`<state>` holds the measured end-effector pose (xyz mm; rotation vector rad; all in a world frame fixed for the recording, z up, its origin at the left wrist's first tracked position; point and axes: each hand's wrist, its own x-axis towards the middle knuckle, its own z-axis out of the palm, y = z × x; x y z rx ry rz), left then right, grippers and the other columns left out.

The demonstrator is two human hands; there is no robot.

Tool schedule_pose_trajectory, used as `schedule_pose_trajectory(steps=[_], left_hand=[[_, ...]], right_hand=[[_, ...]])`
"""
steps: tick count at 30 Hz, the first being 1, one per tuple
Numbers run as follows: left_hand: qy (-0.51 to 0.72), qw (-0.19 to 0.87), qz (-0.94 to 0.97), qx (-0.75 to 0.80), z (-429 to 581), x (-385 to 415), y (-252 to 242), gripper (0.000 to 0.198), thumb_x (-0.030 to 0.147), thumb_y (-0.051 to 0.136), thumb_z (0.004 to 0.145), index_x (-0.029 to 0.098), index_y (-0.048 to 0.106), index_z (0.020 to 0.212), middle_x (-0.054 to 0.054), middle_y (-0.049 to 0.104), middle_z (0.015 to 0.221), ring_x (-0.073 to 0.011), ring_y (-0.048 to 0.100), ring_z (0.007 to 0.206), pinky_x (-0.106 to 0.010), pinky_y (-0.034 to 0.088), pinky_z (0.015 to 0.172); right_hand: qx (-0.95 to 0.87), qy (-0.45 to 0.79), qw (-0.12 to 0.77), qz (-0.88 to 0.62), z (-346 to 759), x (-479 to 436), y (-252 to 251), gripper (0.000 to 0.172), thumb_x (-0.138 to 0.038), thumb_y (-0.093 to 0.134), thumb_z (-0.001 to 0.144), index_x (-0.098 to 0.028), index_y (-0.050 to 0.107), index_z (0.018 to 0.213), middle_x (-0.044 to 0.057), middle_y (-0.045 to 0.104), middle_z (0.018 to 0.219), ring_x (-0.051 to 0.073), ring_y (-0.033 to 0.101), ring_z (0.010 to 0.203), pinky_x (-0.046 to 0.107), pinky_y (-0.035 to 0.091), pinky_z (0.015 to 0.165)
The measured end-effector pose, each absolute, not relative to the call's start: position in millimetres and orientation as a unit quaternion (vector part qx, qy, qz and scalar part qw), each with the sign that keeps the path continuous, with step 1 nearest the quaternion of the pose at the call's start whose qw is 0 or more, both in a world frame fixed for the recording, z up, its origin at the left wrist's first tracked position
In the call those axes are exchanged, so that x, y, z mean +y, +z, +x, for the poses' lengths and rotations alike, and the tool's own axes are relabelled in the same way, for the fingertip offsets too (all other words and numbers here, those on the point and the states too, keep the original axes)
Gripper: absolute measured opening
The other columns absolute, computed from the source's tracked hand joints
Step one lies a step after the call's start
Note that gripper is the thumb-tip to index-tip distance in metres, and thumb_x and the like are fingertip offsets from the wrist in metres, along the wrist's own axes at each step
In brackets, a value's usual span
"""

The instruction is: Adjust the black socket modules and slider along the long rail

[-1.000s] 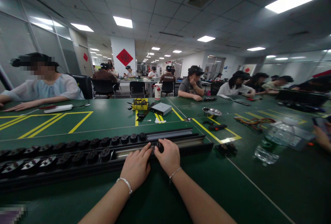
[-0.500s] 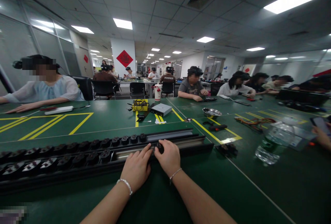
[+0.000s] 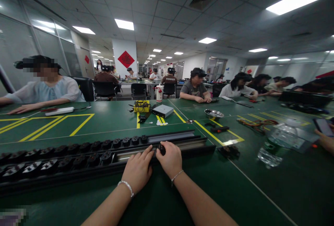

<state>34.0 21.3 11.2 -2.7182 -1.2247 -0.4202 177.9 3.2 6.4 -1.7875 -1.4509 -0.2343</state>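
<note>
Two long black channels lie across the green table, filled on the left with rows of round black parts (image 3: 106, 156). My right hand (image 3: 169, 158) closes its fingers on a small black part (image 3: 161, 148) over the right portion of the near channel (image 3: 190, 147). Beside it, my left hand (image 3: 138, 168) rests on the same channel with its fingers stretched forward, nothing visible in them. The underside of the black part is hidden by my fingers.
A yellow box of cables (image 3: 141, 106), a grey box (image 3: 162, 110) and a metal bowl (image 3: 214, 113) stand beyond the channels. At the right is a water bottle (image 3: 276, 144), near a hand with a phone (image 3: 323, 127). Several people sit around the tables.
My hands have stayed in place. Across the table, the person in grey has drawn both hands together, and the phone at the right has shifted slightly.
</note>
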Motion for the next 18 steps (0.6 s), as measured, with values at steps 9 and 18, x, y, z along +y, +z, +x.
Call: schedule_pose_trajectory(steps=[9,18], left_hand=[[-0.150,0.074,-0.902,-0.399,33.2,22.6,8.3,0.050,0.020,0.043,0.074,0.025,0.042,0.124,0.000,0.034,0.140,-0.0203,0.050,0.099,-0.037,0.037,0.082],[-0.156,0.079,-0.904,-0.391,32.2,22.9,8.0,0.049,0.020,0.042,0.074,0.024,0.043,0.123,0.001,0.035,0.139,-0.0201,0.050,0.098,-0.037,0.037,0.081]], right_hand=[[-0.571,-0.088,0.412,-0.704,178.5,3.5,4.7,0.030,-0.029,0.052,0.073,-0.019,0.063,0.098,0.006,0.064,0.099,0.018,0.054,0.100,0.032,0.034,0.091],[-0.572,-0.086,0.419,-0.700,178.8,3.1,5.4,0.029,-0.029,0.051,0.073,-0.018,0.062,0.098,0.005,0.065,0.098,0.018,0.054,0.098,0.031,0.034,0.090]])
